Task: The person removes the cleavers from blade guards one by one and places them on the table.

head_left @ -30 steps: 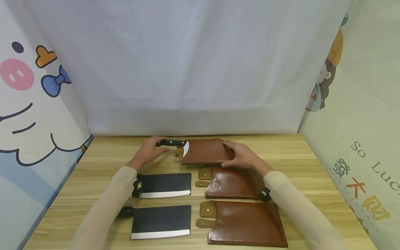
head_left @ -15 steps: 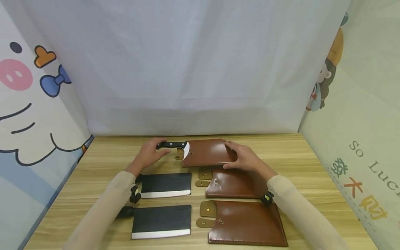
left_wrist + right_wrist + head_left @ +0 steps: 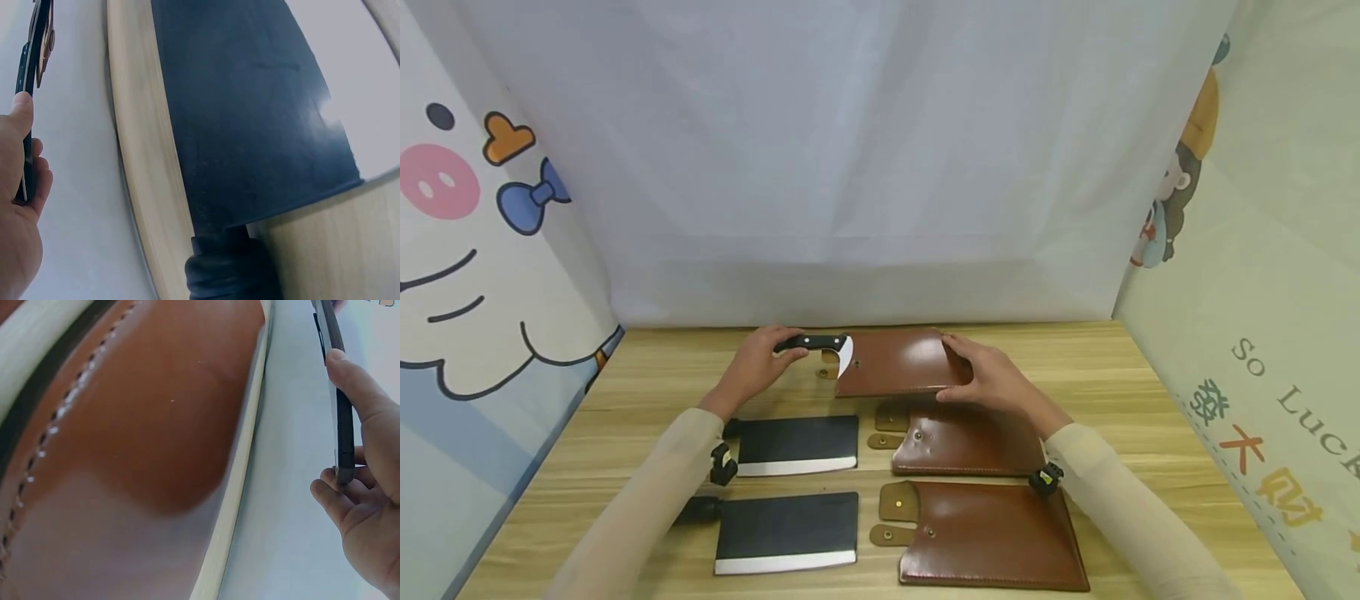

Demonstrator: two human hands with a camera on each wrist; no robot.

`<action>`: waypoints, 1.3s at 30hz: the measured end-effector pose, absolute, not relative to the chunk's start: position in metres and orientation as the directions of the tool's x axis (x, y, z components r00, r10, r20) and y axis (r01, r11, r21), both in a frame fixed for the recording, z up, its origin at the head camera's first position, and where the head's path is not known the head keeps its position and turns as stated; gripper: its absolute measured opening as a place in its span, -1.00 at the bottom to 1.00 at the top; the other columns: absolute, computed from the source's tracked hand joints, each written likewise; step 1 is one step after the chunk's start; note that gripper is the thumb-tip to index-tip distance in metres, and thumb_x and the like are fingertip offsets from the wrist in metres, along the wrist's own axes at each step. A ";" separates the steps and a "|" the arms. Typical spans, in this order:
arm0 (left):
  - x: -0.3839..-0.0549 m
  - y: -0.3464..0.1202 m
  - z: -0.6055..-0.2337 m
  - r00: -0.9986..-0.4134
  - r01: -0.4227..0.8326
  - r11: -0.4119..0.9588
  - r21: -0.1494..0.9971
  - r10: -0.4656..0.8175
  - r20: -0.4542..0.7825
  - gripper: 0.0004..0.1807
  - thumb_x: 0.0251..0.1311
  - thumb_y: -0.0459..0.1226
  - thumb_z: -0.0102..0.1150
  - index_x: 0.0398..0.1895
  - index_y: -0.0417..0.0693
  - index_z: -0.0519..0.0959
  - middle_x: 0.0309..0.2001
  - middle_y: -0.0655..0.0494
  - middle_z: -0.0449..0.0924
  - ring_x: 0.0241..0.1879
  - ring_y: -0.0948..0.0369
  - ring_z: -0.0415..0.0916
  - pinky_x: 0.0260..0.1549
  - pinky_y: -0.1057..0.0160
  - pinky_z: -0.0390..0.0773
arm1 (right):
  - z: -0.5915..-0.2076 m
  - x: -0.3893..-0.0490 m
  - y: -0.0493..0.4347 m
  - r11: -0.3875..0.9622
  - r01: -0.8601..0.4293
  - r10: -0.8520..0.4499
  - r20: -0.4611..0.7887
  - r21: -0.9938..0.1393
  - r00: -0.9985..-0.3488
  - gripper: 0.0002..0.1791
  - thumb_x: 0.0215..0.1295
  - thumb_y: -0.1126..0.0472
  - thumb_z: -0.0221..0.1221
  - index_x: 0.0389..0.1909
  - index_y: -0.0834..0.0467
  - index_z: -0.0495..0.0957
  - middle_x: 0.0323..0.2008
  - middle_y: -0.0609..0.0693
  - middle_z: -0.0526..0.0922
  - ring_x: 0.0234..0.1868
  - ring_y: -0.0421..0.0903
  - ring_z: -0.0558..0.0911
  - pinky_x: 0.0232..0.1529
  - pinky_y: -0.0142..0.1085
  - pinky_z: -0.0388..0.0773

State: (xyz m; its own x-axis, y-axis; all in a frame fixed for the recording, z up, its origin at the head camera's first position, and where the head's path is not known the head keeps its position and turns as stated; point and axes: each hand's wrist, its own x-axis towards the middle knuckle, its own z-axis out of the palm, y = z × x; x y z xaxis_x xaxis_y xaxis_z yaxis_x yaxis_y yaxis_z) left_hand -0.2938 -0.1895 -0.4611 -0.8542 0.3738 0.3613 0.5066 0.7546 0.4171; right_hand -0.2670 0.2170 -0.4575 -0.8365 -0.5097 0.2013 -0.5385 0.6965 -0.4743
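Observation:
At the far side of the table, my left hand [image 3: 754, 367] grips the black riveted handle [image 3: 822, 342] of a cleaver between thumb and fingers. Its blade is inside a brown leather sheath [image 3: 895, 362], with only a bright curved strip [image 3: 846, 357] by the handle showing. My right hand [image 3: 996, 379] holds the sheath's right end, thumb on one edge and fingers on the other. In the right wrist view, the sheath [image 3: 344, 419] appears edge-on between thumb and fingers. The sheath's tan straps [image 3: 827, 372] hang unfastened behind the handle.
Two black-bladed cleavers, the upper one [image 3: 797, 440] and the lower one [image 3: 786, 525], lie flat at left on the wooden table [image 3: 625, 375]. Beside them lie two brown sheaths, one upper [image 3: 970, 442] and one lower [image 3: 992, 533], flaps pointing left. A white cloth [image 3: 865, 167] hangs behind.
My right hand has shifted slightly right along the sheath's end. The sheathed cleaver dipped a little toward me, then rose back. Both hands keep their hold.

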 end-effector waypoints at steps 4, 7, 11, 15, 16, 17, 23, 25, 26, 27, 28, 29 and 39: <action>-0.293 -0.189 -0.458 -0.843 0.523 0.752 0.401 0.388 0.372 -0.55 0.30 -0.18 0.37 0.18 -0.24 0.64 -0.04 -0.20 0.68 -0.09 -0.10 0.59 -0.08 -0.14 0.55 | -0.456 -0.268 0.218 0.689 -0.550 -0.513 0.219 -0.471 -0.830 0.10 0.07 -0.11 0.54 0.51 0.32 0.25 0.44 0.40 0.31 0.41 0.35 0.37 0.38 0.17 0.34; -0.292 -0.190 -0.458 -0.843 0.526 0.754 0.393 0.400 0.360 -0.55 0.31 -0.19 0.36 0.18 -0.23 0.65 -0.02 -0.18 0.69 -0.08 -0.09 0.58 -0.08 -0.14 0.54 | -0.458 -0.269 0.220 0.690 -0.553 -0.517 0.217 -0.467 -0.828 0.11 0.07 -0.12 0.54 0.51 0.32 0.25 0.44 0.41 0.31 0.41 0.36 0.37 0.37 0.18 0.34; -0.291 -0.191 -0.458 -0.844 0.527 0.757 0.387 0.411 0.346 -0.57 0.31 -0.19 0.37 0.17 -0.21 0.66 -0.01 -0.14 0.72 -0.09 -0.07 0.60 -0.08 -0.13 0.55 | -0.459 -0.269 0.221 0.698 -0.547 -0.517 0.204 -0.462 -0.831 0.11 0.08 -0.14 0.53 0.52 0.31 0.24 0.44 0.41 0.29 0.42 0.36 0.36 0.38 0.18 0.33; -0.289 -0.193 -0.459 -0.839 0.534 0.761 0.370 0.421 0.346 -0.58 0.30 -0.20 0.37 0.16 -0.20 0.67 0.01 -0.15 0.72 -0.10 -0.06 0.62 -0.09 -0.13 0.56 | -0.459 -0.268 0.221 0.702 -0.539 -0.513 0.194 -0.465 -0.836 0.11 0.08 -0.14 0.53 0.52 0.30 0.25 0.45 0.39 0.29 0.43 0.35 0.35 0.38 0.18 0.33; -0.289 -0.193 -0.459 -0.839 0.533 0.762 0.368 0.421 0.345 -0.58 0.29 -0.20 0.37 0.16 -0.20 0.67 0.01 -0.15 0.72 -0.11 -0.06 0.63 -0.11 -0.13 0.56 | -0.459 -0.268 0.221 0.704 -0.537 -0.512 0.193 -0.465 -0.837 0.11 0.08 -0.15 0.53 0.52 0.30 0.25 0.46 0.39 0.29 0.43 0.35 0.35 0.38 0.18 0.33; -0.288 -0.193 -0.459 -0.839 0.533 0.762 0.367 0.420 0.346 -0.58 0.29 -0.20 0.37 0.16 -0.20 0.67 0.02 -0.15 0.73 -0.11 -0.06 0.63 -0.11 -0.13 0.56 | -0.459 -0.268 0.222 0.705 -0.536 -0.511 0.191 -0.464 -0.838 0.11 0.08 -0.15 0.52 0.52 0.30 0.25 0.46 0.38 0.29 0.43 0.35 0.35 0.38 0.18 0.33; -0.288 -0.198 -0.461 -0.843 0.527 0.767 0.366 0.415 0.343 -0.57 0.30 -0.17 0.36 0.16 -0.19 0.67 0.02 -0.15 0.73 -0.07 -0.09 0.66 -0.09 -0.14 0.60 | -0.460 -0.266 0.224 0.710 -0.519 -0.507 0.167 -0.476 -0.846 0.11 0.11 -0.15 0.51 0.54 0.28 0.21 0.48 0.36 0.25 0.46 0.34 0.31 0.40 0.19 0.30; -0.289 -0.200 -0.462 -0.844 0.525 0.768 0.367 0.414 0.340 -0.58 0.31 -0.18 0.35 0.17 -0.19 0.67 0.03 -0.15 0.72 -0.06 -0.09 0.67 -0.09 -0.14 0.60 | -0.461 -0.266 0.225 0.711 -0.517 -0.506 0.164 -0.477 -0.847 0.11 0.11 -0.15 0.50 0.55 0.28 0.20 0.49 0.36 0.24 0.46 0.34 0.30 0.41 0.19 0.29; -0.289 -0.201 -0.463 -0.845 0.524 0.767 0.370 0.413 0.339 -0.58 0.31 -0.18 0.35 0.17 -0.20 0.67 0.03 -0.16 0.72 -0.05 -0.10 0.67 -0.09 -0.14 0.60 | -0.461 -0.266 0.225 0.710 -0.516 -0.505 0.164 -0.478 -0.847 0.11 0.12 -0.14 0.50 0.55 0.28 0.20 0.49 0.36 0.24 0.46 0.35 0.30 0.41 0.19 0.29; -0.290 -0.202 -0.464 -0.847 0.522 0.767 0.374 0.412 0.337 -0.58 0.32 -0.19 0.35 0.17 -0.19 0.67 0.02 -0.16 0.72 -0.06 -0.10 0.67 -0.10 -0.14 0.59 | -0.462 -0.266 0.226 0.710 -0.518 -0.505 0.167 -0.477 -0.847 0.11 0.12 -0.14 0.50 0.55 0.28 0.19 0.49 0.37 0.24 0.46 0.35 0.30 0.41 0.20 0.29; -0.290 -0.203 -0.464 -0.848 0.520 0.766 0.377 0.409 0.338 -0.59 0.31 -0.20 0.35 0.16 -0.20 0.67 0.02 -0.16 0.72 -0.05 -0.10 0.66 -0.09 -0.14 0.59 | -0.462 -0.266 0.226 0.710 -0.519 -0.505 0.169 -0.477 -0.846 0.11 0.12 -0.14 0.50 0.55 0.28 0.19 0.48 0.37 0.24 0.46 0.35 0.30 0.40 0.20 0.29; -0.290 -0.205 -0.464 -0.848 0.519 0.765 0.381 0.407 0.339 -0.60 0.31 -0.20 0.35 0.15 -0.20 0.67 0.02 -0.16 0.73 -0.05 -0.10 0.66 -0.08 -0.15 0.59 | -0.462 -0.266 0.227 0.708 -0.519 -0.504 0.171 -0.479 -0.846 0.11 0.12 -0.13 0.50 0.55 0.28 0.19 0.48 0.37 0.24 0.46 0.35 0.30 0.40 0.20 0.29; -0.289 -0.214 -0.464 -0.854 0.508 0.766 0.393 0.392 0.342 -0.63 0.33 -0.24 0.33 0.13 -0.24 0.66 -0.03 -0.18 0.72 -0.09 -0.11 0.63 -0.11 -0.15 0.55 | -0.460 -0.263 0.231 0.710 -0.519 -0.501 0.177 -0.476 -0.847 0.10 0.14 -0.13 0.49 0.56 0.28 0.18 0.48 0.39 0.24 0.46 0.36 0.29 0.39 0.22 0.29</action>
